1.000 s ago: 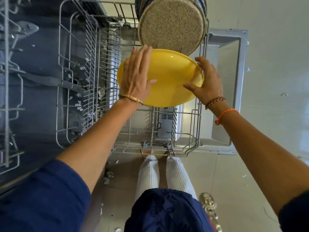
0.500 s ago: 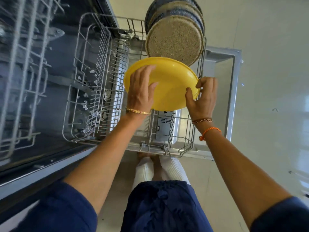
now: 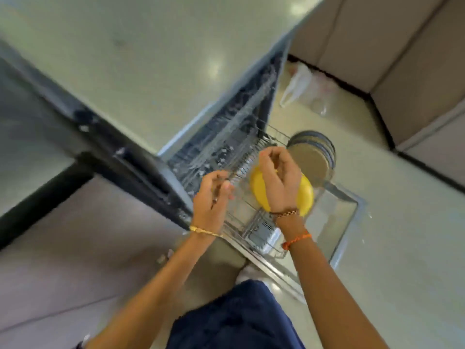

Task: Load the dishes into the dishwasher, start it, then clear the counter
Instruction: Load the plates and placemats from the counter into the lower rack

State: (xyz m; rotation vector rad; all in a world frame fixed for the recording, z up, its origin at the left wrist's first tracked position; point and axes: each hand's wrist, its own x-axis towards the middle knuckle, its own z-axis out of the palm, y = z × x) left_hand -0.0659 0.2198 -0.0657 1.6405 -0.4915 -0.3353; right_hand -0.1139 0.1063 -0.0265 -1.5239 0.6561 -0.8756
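Note:
The frame is blurred by motion. A yellow plate (image 3: 307, 197) stands on edge in the pulled-out lower rack (image 3: 247, 224) of the open dishwasher, in front of several speckled plates (image 3: 310, 157). My right hand (image 3: 279, 182) hovers above and in front of the yellow plate with loosely curled fingers, holding nothing. Left of the plate, over the rack wires, my left hand (image 3: 214, 197) is also loosely curled and holds nothing. Part of the yellow plate is hidden behind my right hand.
The open dishwasher door (image 3: 344, 217) lies flat under the rack. A pale counter top (image 3: 151, 59) fills the upper left. A plastic bag (image 3: 299, 86) lies on the floor beyond, near beige cabinets (image 3: 402, 59). My legs stand at the door's near edge.
Both hands have let go of the yellow plate, which now stands in the rack. The hands have lifted clear, and my view has swung up and away to take in the counter.

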